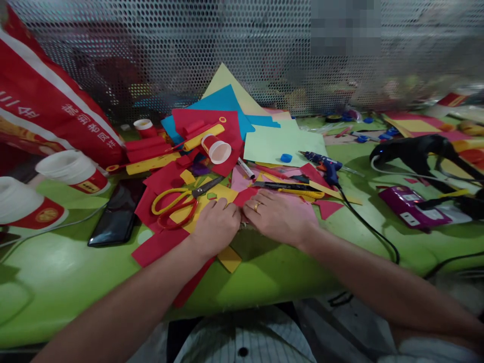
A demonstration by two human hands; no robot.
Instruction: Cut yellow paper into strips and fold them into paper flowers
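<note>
A small piece of red paper (pixel 245 196) lies between my two hands near the table's front edge. My left hand (pixel 216 224) is closed on its left side, fingers curled and knuckles up. From the right, my right hand (pixel 278 214), with a ring on one finger, grips the same piece. The fingertips of both hands are hidden. Left of my left hand, scissors (pixel 177 204) with yellow and red handles lie partly open on yellow and red sheets. A black and yellow utility knife (pixel 287 189) rests just beyond my right hand, and a marker (pixel 246 168) lies farther back.
A blue glue gun (pixel 325 165) with a black cord sits behind on the right, near a purple power strip (pixel 412 206). Paper cups (pixel 71 169) and a black phone (pixel 117 212) stand or lie left. Coloured sheets (pixel 283 143) pile up against a perforated metal screen (pixel 242 40).
</note>
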